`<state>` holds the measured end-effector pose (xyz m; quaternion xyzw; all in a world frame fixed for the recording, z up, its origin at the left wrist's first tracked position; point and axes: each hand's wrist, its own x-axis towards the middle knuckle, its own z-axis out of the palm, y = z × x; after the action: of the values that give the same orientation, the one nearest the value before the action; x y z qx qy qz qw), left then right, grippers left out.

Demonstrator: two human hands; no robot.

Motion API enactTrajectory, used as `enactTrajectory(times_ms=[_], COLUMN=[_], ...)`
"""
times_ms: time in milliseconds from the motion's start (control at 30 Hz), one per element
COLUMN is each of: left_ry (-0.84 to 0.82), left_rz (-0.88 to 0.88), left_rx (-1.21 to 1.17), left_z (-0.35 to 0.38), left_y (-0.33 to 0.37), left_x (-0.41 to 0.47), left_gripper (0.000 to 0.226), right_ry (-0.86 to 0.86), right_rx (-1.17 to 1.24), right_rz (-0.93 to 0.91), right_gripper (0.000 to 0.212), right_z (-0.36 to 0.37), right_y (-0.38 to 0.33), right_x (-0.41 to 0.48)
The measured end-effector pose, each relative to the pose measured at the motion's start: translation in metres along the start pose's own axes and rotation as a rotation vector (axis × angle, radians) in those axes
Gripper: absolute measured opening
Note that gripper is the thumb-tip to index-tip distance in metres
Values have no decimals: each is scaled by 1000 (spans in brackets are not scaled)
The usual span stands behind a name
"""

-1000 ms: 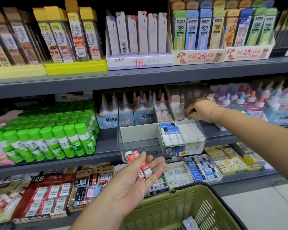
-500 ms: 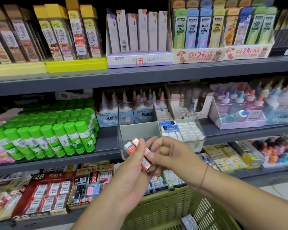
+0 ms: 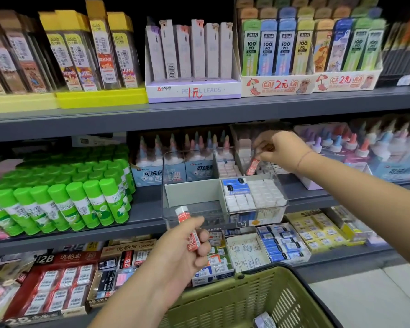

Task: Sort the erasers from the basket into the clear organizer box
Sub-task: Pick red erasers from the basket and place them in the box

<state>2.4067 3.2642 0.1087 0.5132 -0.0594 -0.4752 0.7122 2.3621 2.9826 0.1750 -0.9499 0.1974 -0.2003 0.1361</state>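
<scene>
Two hands at work, with the placing step in hand. Right hand [image 3: 282, 150] over the back right compartment of the clear organizer box [image 3: 164, 202], fingers pinching a red-sleeved eraser [image 3: 252, 166] by its top end, tilted, close above the small pale pieces there. Left hand [image 3: 182, 252] low in front of the box, fingers curled round more red-and-white erasers [image 3: 187, 228], ready to feed the next one. Front right compartment already packed with white erasers [image 3: 258, 195] and a couple of blue-sleeved erasers [image 3: 236, 187]; front left compartment apparently bare.

Judged next: lower and let go into the back section, then back to the left hand for another. Calls for a free gap among the packed pieces and no knock to the thin wall.

Green basket [image 3: 258, 299] cut off by the lower edge, at least one loose eraser [image 3: 264, 320] at its bottom. Hard to make out: the count in the left hand, the back compartments behind glare, and the sleeve print.
</scene>
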Motion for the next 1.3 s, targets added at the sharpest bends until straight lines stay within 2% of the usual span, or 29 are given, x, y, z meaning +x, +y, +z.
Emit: enactTrajectory(times_ms=[133, 233, 367, 500, 767, 933, 1133, 1233, 1300], left_ry=[-59, -53, -30, -13, 48, 51, 38, 23, 21], left_rz=[11, -1, 6, 10, -1, 0, -2, -6, -3], left_rx=[10, -7, -21, -24, -4, -14, -35, -37, -22], left_z=[1, 1, -1, -2, -3, -1, -2, -1, 0], left_y=[3, 2, 0, -1, -2, -2, 2, 1, 0], left_x=[0, 2, 5, 8, 9, 6, 3, 4, 4], left_gripper=[15, 8, 11, 15, 19, 20, 18, 17, 26], right_ry=[-80, -144, -221, -218, -339, -311, -309, -319, -305], right_rx=[-55, 23, 97, 130, 4, 58, 257, 259, 225], right_rz=[-40, -23, 22, 41, 53, 64, 126, 136, 133], right_gripper=[19, 18, 19, 20, 18, 16, 16, 19, 18], right_z=[-4, -4, -7, -5, -9, -5, -7, 2, 5], right_y=[-2, -3, -3, -1, -7, 0, 22, 24, 23], right_x=[11, 16, 21, 22, 34, 45, 46, 49, 50])
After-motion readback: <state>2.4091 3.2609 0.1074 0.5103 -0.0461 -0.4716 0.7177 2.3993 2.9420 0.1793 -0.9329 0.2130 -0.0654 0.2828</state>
